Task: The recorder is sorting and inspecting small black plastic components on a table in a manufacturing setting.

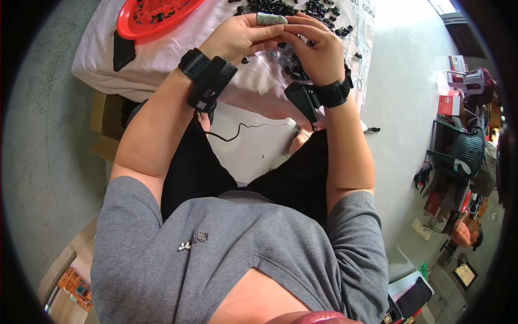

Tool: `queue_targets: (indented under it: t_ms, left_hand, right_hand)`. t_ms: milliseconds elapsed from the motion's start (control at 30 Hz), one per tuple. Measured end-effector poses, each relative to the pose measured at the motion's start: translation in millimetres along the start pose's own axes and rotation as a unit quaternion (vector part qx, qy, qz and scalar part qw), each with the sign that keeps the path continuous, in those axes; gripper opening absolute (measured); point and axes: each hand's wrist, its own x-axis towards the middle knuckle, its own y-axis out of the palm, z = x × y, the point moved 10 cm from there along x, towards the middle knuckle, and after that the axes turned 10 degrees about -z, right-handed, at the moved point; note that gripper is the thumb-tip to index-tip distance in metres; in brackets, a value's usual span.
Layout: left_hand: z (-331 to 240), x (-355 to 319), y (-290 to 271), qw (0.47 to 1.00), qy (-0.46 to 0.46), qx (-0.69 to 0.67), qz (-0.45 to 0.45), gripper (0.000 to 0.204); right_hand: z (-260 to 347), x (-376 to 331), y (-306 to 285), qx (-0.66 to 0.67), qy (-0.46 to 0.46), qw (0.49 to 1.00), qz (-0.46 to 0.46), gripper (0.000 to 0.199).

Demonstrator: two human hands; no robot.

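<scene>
While both hands meet above the cloth (162, 59), the left hand (237, 38) and right hand (318, 51) pinch a small black part (280, 39) between their fingers (mid-assembly, seemingly); more parts (270, 6) lie just beyond, so next likely comes a careful press together.
</scene>
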Motion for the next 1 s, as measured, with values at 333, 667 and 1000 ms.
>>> queue_targets:
  t_ms: [333, 667, 1000]
  left_hand:
    - [-25, -10, -22, 0.993, -0.029, 0.008, -0.118, 0.026]
    - [-8, 5, -36, 0.995, -0.024, 0.026, -0.090, 0.022]
    - [-5, -9, -7, 0.998, -0.053, -0.004, -0.035, 0.023]
  right_hand:
    - [-7, -30, 22, -0.253, -0.088, 0.953, 0.143, 0.017]
    - [-5, -9, 5, -0.144, -0.093, 0.984, 0.048, 0.012]
    - [-21, -5, -16, 0.085, 0.076, 0.992, -0.063, 0.009]
